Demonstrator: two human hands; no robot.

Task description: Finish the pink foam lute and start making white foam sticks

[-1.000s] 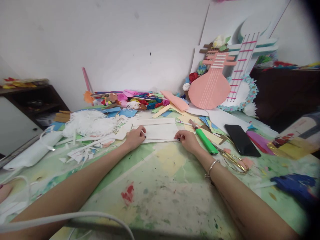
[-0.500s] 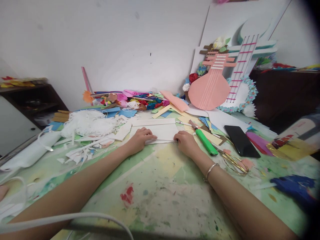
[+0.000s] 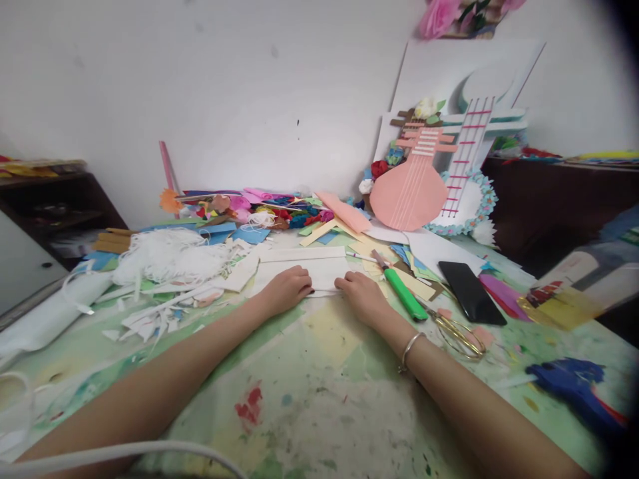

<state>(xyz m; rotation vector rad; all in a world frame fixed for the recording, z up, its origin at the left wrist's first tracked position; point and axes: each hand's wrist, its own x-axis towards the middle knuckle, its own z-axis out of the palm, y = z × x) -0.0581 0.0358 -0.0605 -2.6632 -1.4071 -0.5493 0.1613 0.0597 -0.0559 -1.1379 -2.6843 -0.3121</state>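
A white sheet of paper [image 3: 294, 263] lies on the paint-stained table, with a folded strip along its far edge. My left hand [image 3: 288, 289] is closed at the near edge of the sheet, its fingers curled over the paper. At the right end of that same edge, my right hand [image 3: 360, 293] pinches the paper between thumb and fingers. A green utility knife [image 3: 404, 293] lies just right of my right hand, and gold-handled scissors [image 3: 456, 332] rest beyond it.
At right are a black phone [image 3: 472, 293] and a blue glue gun [image 3: 574, 382]. Shredded white paper [image 3: 170, 259] is heaped at left. A pink paper lute [image 3: 412, 189] leans on the wall behind. A white cable [image 3: 150, 450] crosses the near left.
My left hand has moved right along the near edge, closer to my right hand, and its fingers have curled in. The camera view has tilted up slightly.
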